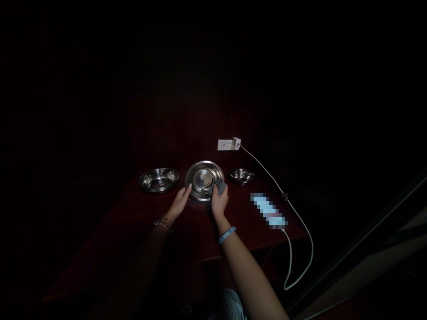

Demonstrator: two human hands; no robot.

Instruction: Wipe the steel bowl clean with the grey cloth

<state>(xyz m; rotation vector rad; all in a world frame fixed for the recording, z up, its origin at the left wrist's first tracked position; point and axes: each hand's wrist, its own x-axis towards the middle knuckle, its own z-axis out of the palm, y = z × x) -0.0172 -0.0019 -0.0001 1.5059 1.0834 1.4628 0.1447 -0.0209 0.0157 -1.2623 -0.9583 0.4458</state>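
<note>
A round steel plate [200,174] is tilted up on the dark red table [187,231], its inside facing me. My left hand [180,201] grips the plate's lower left rim, fingers closed on the edge. My right hand [219,200] is closed on a small grey-green cloth [218,186] pressed against the plate's lower right inside. A beaded bracelet is on my left wrist and a blue band on my right.
A wider steel bowl [158,180] sits left of the plate and a small steel bowl [242,176] right of it. A phone [268,210] lies on the table at right, its white cable [300,222] running to a wall socket [228,144]. The room is very dark.
</note>
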